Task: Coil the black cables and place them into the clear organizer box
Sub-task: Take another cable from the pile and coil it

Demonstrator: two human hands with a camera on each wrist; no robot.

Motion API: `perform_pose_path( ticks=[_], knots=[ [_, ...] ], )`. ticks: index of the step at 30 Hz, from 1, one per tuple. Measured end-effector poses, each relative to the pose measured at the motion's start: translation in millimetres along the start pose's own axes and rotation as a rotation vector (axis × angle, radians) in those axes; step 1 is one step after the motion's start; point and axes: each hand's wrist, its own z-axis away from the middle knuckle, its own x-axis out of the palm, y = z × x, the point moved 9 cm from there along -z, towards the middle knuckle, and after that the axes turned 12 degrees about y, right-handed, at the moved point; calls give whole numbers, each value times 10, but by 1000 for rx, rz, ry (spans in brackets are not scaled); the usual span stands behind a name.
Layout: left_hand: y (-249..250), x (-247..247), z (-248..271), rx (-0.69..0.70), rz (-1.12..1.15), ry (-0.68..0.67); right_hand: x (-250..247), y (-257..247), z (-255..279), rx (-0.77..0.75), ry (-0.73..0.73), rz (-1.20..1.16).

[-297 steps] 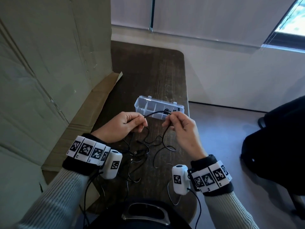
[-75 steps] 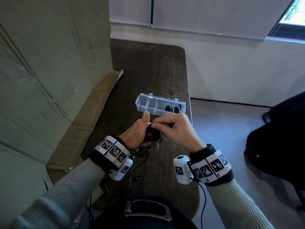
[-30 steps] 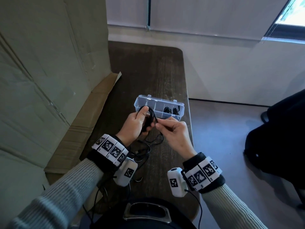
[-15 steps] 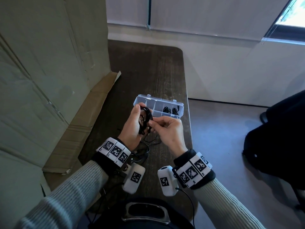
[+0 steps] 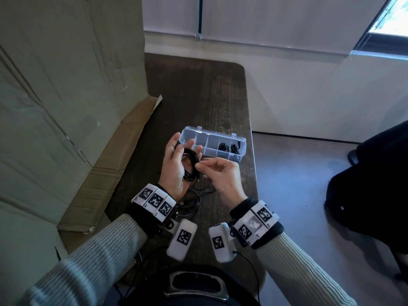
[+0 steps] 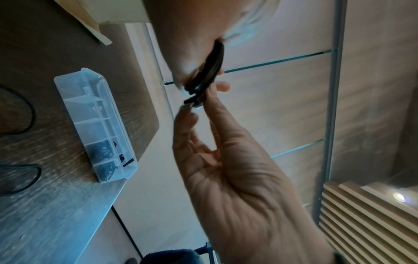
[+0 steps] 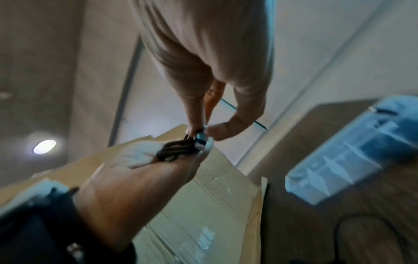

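- The left hand [image 5: 174,166], at the centre of the head view, holds a coiled black cable [image 5: 191,164] looped across its palm, fingers partly curled round it.
- The right hand [image 5: 223,176] pinches the cable's plug end [image 6: 192,102] just beside the coil.
- The clear organizer box [image 5: 240,143] lies open on the table [image 5: 198,96] just above the hands; coiled cables [image 5: 229,148] fill its right compartments.
- Loose black cables [image 5: 198,195] lie below the hands.
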Motion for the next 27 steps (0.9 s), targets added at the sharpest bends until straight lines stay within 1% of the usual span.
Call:
perform_pose_path(
  ticks=[2,4,8,11,14,17,19,21,25,27],
  knots=[
    [26,-18,-17,39,0,3,49,107,34,136,-58,-93],
    [42,-39,-24,89,-42,7,52,151,44,169,-56,-91],
    [96,-92,-50,218,-135,35,76,101,86,129,-50,-24],
    [131,-148,-111,252,-109,61,216,95,177,115,-152,2],
    [120,-119,-99,236,-98,-9,299,83,215,68,-210,101],
    [99,-67,-72,235,-201,-76,294,82,178,56,-215,158],
    [100,-50,-55,234,-222,-95,300,84,156,53,-219,198],
    [118,-36,-39,224,-199,-89,304,34,134,-8,-208,287],
    [169,12,-55,316,-263,-86,317,-135,114,-188,-134,433],
    [167,21,-102,331,-285,-103,346,-146,119,-254,-104,460]
  ],
)
